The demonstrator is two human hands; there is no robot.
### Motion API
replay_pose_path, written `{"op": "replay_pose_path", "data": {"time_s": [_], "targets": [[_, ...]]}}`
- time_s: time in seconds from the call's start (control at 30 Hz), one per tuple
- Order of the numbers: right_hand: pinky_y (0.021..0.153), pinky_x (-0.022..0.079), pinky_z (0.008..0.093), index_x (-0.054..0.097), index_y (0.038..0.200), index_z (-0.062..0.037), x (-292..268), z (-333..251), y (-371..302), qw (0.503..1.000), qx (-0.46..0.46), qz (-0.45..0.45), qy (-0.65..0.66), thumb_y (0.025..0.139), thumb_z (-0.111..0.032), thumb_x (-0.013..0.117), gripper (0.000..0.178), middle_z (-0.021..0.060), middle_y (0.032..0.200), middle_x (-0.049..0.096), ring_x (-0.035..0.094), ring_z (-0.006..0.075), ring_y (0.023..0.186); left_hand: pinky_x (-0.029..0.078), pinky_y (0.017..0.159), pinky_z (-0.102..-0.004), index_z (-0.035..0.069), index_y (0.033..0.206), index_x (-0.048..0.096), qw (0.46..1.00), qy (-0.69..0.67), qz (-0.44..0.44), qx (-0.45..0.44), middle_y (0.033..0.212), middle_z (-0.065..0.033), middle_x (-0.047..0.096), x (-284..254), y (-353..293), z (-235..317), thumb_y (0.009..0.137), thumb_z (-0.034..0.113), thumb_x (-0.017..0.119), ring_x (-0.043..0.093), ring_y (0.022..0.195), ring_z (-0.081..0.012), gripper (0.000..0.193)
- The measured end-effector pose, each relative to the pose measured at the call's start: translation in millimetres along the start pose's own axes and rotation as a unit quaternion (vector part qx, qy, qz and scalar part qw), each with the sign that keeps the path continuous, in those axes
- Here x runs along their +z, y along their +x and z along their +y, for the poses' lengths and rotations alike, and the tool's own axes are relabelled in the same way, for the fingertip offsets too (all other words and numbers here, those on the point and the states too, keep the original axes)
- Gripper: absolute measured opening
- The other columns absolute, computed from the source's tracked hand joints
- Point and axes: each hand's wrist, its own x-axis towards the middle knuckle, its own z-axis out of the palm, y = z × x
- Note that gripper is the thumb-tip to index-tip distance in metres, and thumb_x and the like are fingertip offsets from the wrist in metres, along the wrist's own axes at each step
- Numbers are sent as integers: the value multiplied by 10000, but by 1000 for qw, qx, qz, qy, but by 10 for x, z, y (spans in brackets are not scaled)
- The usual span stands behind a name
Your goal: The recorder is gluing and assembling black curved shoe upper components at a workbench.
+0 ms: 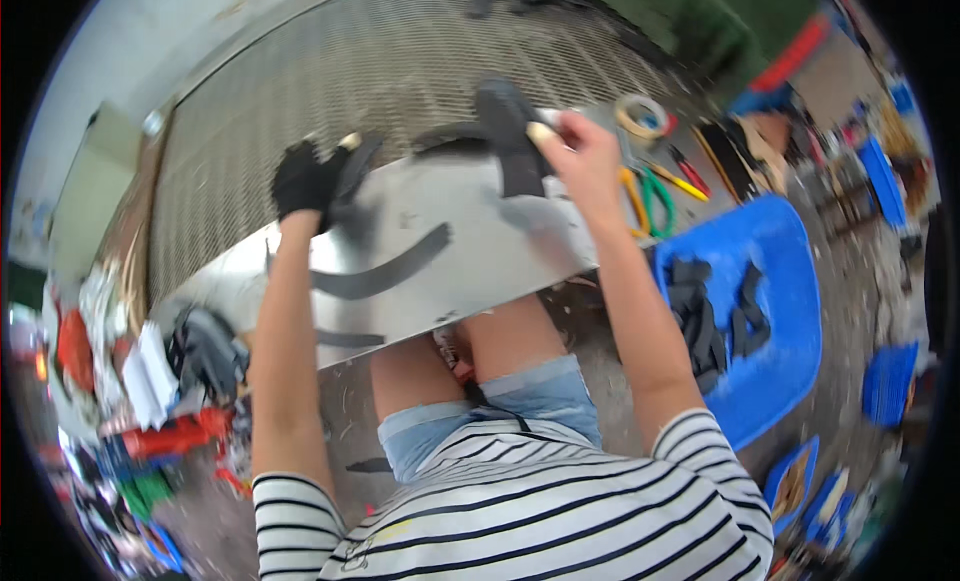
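Observation:
My right hand (580, 161), bare with a pale cover on the thumb tip, pinches the side of a black shoe-sole-shaped piece (512, 131) above a shiny metal sheet (480, 261). In a black glove, my left hand (312, 179) is closed on a dark, narrow curved piece (358, 169) held upright; motion blur hides its kind. Its thumb tip is pale too. Between the hands, a dark curved strip (450, 136) lies at the sheet's far edge. Closer to me, a longer curved dark strip (385, 271) and a shorter strip (350, 338) rest on the metal.
Right of the sheet are a tape roll (642, 117), green-handled scissors (655, 203), a yellow tool (680, 181) and a red-handled tool (690, 171). A blue tub (790, 321) holds several dark strips. Slatted mesh (400, 61) spans the far worktop. Bags and cloths (150, 371) crowd the left.

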Motion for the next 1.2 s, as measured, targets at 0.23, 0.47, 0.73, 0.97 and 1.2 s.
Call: {"op": "replay_pose_path", "data": {"time_s": [0.23,0.47,0.73,0.97,1.2], "targets": [[515,384,203,552,901,29,378,-306,-254,979,130,-85,131,796,-85,673,197,4,723,566,493,36,616,481,795,-347,75,1357,389,889,-442,-41,110,1109,-130,587,-313,-1039,1126,648,373,789,604,950,-240,867],[522,398,187,537,921,41,232,-363,-319,983,69,-163,36,813,-56,659,189,17,741,577,518,35,632,485,767,-350,104,1422,280,879,-426,-196,87,956,-140,612,-611,-1120,1000,608,338,805,631,842,-282,997],[331,334,210,503,974,26,117,-519,-258,941,211,-214,157,855,-101,607,202,-6,591,529,416,43,384,497,702,-324,194,1382,402,896,-293,10,333,1334,-93,405,-676,-1408,776,596,121,799,557,945,-230,884],[354,289,184,508,987,-15,124,-641,-392,920,204,-280,185,881,-121,591,172,-38,605,514,388,14,428,509,634,-299,147,991,677,860,-307,158,376,996,-9,643,-997,-1389,588,670,101,720,604,772,-205,327],[469,241,204,529,1004,16,-356,-317,-264,982,-48,-132,-125,838,-76,641,221,-83,593,370,298,24,539,432,592,-235,-9,996,628,689,-713,128,-17,730,-39,613,-1107,-939,-367,927,124,511,558,647,-128,190]]}}
